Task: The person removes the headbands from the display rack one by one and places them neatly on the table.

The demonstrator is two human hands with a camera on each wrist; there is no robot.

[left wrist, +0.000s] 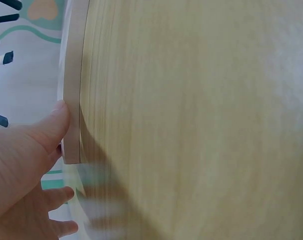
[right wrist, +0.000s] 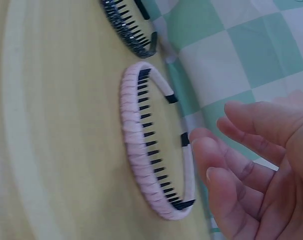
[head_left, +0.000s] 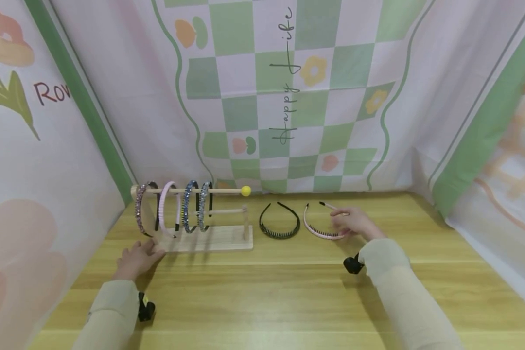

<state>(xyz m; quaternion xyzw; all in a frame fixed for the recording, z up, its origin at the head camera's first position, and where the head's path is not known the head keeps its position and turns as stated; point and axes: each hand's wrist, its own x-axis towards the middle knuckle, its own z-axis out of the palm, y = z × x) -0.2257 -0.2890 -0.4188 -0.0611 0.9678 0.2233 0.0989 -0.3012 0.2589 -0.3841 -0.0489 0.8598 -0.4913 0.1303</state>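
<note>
My left hand (head_left: 136, 258) is at the left front corner of a wooden headband stand (head_left: 218, 238); in the left wrist view its thumb (left wrist: 54, 125) lies on the base edge (left wrist: 74, 90), a finger partly hidden behind the corner and other fingers spread. Over the right part of a pale pink toothed headband (right wrist: 134, 135) hovers my right hand (head_left: 354, 222), fingers loosely bent with nothing between them. Its fingertips overlap one end of the band in the right wrist view. To the left lies a dark glittery toothed headband (head_left: 280, 236), ends toward the curtain.
On the stand's upper rod hang several headbands: a mauve glittery one (head_left: 137, 211), a pink one (head_left: 163, 214), a blue one (head_left: 186, 209) and a silver one (head_left: 202, 209). A yellow ball (head_left: 246, 191) caps the rod. A checkered curtain (head_left: 275, 112) backs the wooden table (head_left: 288, 301).
</note>
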